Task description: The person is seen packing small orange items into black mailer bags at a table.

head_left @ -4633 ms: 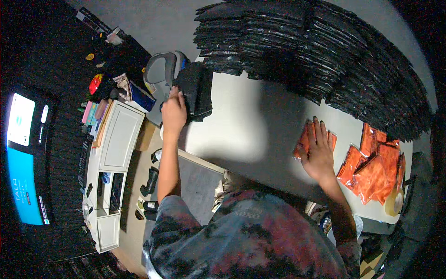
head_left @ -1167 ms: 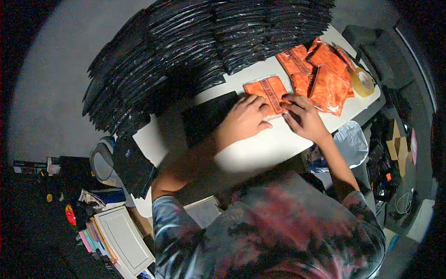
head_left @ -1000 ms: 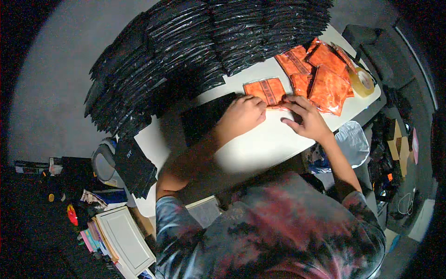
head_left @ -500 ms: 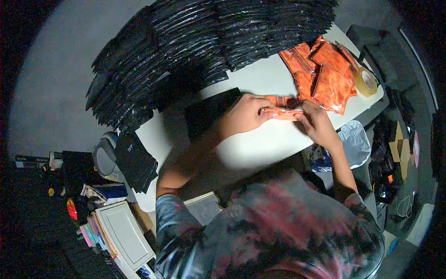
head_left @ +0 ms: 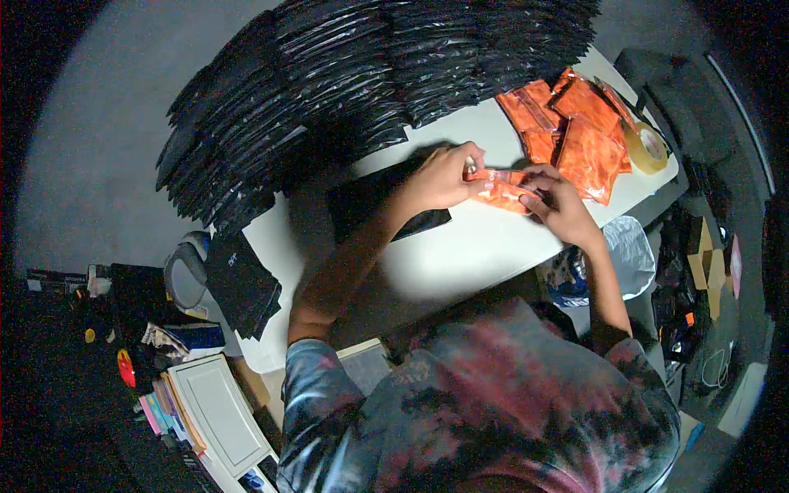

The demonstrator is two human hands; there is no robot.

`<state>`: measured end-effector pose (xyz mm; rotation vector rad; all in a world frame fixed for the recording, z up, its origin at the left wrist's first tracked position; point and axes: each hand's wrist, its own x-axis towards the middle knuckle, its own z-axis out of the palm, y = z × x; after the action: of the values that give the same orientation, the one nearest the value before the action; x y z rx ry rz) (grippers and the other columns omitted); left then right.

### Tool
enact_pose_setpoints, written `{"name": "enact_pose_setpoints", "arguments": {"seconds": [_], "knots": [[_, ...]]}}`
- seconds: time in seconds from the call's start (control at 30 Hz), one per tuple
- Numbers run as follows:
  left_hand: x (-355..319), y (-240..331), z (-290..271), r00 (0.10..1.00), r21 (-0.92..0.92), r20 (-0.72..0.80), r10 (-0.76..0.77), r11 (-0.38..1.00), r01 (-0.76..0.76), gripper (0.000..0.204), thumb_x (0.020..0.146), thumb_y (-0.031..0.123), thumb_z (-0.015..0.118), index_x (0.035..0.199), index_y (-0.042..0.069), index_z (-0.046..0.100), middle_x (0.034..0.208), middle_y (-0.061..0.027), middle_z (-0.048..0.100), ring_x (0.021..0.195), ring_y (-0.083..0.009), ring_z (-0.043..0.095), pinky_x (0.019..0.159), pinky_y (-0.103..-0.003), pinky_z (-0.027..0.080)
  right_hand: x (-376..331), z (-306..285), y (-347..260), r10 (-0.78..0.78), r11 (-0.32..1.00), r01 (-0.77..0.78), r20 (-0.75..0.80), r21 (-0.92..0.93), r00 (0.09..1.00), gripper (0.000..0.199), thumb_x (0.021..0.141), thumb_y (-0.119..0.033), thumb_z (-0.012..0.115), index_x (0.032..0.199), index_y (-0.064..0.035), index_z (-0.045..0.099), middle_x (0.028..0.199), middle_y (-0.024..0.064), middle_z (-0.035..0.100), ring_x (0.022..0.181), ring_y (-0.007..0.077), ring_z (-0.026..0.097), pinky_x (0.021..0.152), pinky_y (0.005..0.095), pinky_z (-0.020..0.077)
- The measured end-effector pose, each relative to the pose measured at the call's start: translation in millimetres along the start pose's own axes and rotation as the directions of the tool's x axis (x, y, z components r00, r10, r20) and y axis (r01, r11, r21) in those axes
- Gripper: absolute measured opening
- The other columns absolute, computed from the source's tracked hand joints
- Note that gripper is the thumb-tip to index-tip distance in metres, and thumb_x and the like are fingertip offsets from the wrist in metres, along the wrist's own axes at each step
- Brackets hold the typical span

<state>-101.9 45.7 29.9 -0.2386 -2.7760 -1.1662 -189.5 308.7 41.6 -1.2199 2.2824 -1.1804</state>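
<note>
Both hands hold one orange plastic pouch just above the white table. My left hand grips its left end and my right hand grips its right end. A flat black packet lies on the table under my left forearm. A pile of more orange pouches lies just beyond my right hand.
Rows of stacked black packets fill the far side of the table. A roll of tan tape sits at the right end. A small stack of black packets rests at the left end, near a white bin and books on the floor.
My left hand came from the black stack at the table's left end over to the orange pouches. Both hands picked one pouch up off the table and now hold it between them.
</note>
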Motion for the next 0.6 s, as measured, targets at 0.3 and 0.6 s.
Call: {"name": "enact_pose_setpoints", "arguments": {"seconds": [0.3, 0.6], "knots": [[0.6, 2.5, -25.5, 0.999, -0.698, -0.021, -0.030, 0.716, 0.007, 0.032, 0.093, -0.003, 0.072, 0.123, -0.005, 0.060, 0.112, -0.0175, 0.076, 0.100, -0.0188, 0.073, 0.085, -0.029, 0.060, -9.6, -2.1, -34.2, -0.003, 0.999, 0.018, -0.327, 0.042, 0.945, 0.019, 0.088, -0.011, 0.081, 0.101, 0.0021, 0.077, 0.110, 0.0124, 0.073, 0.096, 0.0178, 0.069, 0.080, 0.0269, 0.0533], [-32.4, 32.8, -30.3, 0.957, -0.385, -0.291, 0.008, 0.914, -0.125, 0.024, 0.093, 0.003, 0.072, 0.115, -0.005, 0.069, 0.116, -0.0180, 0.075, 0.106, -0.0253, 0.074, 0.094, -0.035, 0.059, -21.3, 2.5, -22.0, 0.166, 0.954, -0.099, -0.223, 0.284, 0.961, 0.031, 0.087, -0.007, 0.083, 0.114, 0.0026, 0.075, 0.097, 0.0066, 0.077, 0.086, 0.0103, 0.069, 0.079, 0.0254, 0.0556]]}}
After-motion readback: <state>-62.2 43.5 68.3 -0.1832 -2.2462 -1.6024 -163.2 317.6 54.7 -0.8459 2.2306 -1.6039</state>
